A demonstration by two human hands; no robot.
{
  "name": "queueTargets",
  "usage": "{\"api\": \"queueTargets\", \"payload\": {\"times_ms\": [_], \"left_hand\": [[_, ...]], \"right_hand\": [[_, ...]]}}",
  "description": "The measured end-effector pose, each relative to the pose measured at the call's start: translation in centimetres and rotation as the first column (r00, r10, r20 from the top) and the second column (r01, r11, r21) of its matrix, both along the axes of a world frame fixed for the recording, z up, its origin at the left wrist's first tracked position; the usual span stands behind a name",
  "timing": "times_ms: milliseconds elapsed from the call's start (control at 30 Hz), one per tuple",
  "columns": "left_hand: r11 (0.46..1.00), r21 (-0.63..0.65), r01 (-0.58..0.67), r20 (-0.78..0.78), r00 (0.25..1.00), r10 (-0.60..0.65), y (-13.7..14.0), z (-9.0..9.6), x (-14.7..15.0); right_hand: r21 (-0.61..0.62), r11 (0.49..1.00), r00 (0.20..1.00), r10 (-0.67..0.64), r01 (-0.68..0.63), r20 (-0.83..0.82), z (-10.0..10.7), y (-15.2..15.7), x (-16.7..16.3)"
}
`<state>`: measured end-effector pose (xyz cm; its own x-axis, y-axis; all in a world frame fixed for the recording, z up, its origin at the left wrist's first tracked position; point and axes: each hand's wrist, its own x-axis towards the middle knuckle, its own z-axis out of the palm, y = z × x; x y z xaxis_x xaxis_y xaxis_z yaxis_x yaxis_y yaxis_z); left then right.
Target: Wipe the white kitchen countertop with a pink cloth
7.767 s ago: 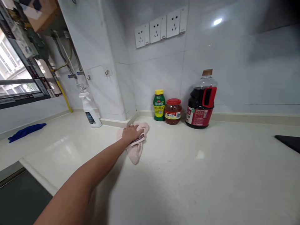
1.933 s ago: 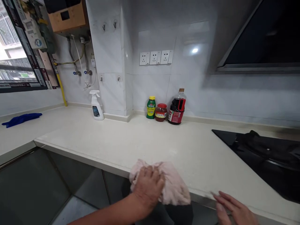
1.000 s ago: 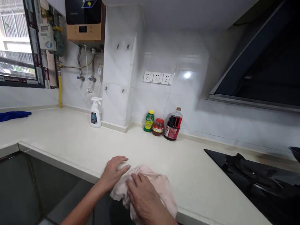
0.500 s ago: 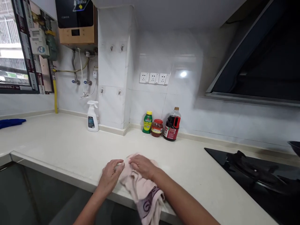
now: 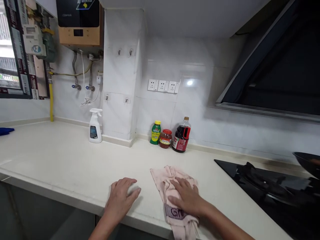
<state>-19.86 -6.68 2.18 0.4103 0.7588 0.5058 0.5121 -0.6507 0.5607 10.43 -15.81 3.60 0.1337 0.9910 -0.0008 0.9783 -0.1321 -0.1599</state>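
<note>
At the far left, part of a blue rag (image 5: 6,131) lies on the desk (image 5: 70,166). Next along, a spray bottle (image 5: 95,128) stands upright just beside the base of the wall column, with no hand near it.

The left hand (image 5: 121,195) is over the near part of the desk, its thumb and fingers apart and curved, with nothing between them; whether it touches the surface I cannot tell. Further back, near the wall, stand a green bottle (image 5: 155,132), a red-lidded jar (image 5: 165,138) and a dark jug (image 5: 181,136), close together.

In front of these, the pink cloth (image 5: 167,193) lies rumpled on the desk, its near end hanging over the front edge. The right hand (image 5: 187,198) rests palm down on it, fingers spread rather than clamped.

The work with the cloth looks underway and unfinished, since a hand is on it. How much of the desk has been covered, and how much is left, does not show. To the right are the black hob (image 5: 262,186) and part of a pan (image 5: 308,163).
</note>
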Motion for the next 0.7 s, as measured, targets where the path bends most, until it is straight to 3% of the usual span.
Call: {"api": "queueTargets", "payload": {"times_ms": [100, 167, 300, 400, 567, 700], "left_hand": [[0.998, 0.063, 0.006, -0.033, 0.999, -0.004, -0.1, -0.3, 0.3], [0.993, 0.116, -0.035, -0.015, 0.999, 0.037, -0.1, -0.6, 0.5], [0.971, 0.211, -0.111, 0.01, 0.994, 0.112, 0.2, -1.0, 0.4], [0.961, 0.26, -0.099, -0.03, 0.993, 0.111, 0.5, -1.4, 0.2], [0.938, 0.328, -0.115, -0.042, 0.99, 0.137, 1.4, -2.0, -0.3], [0.942, 0.328, -0.074, -0.1, 0.989, 0.112, 1.9, -2.7, -0.5]], "right_hand": [[-0.024, 0.995, 0.99, 0.097, -0.1, -0.105, 0.2, -0.8, -3.1], [0.035, 0.975, 0.964, 0.223, -0.22, -0.146, 0.4, 0.3, -5.5], [0.172, 0.869, 0.869, 0.484, -0.464, -0.1, 0.4, 5.7, -9.3], [0.138, 0.838, 0.841, 0.539, -0.528, -0.055, 0.7, 11.2, -10.0], [0.106, 0.913, 0.915, 0.4, -0.394, -0.049, 1.6, 18.7, -5.3], [0.091, 0.977, 0.98, 0.199, -0.195, -0.03, 1.1, 21.0, 1.9]]}}
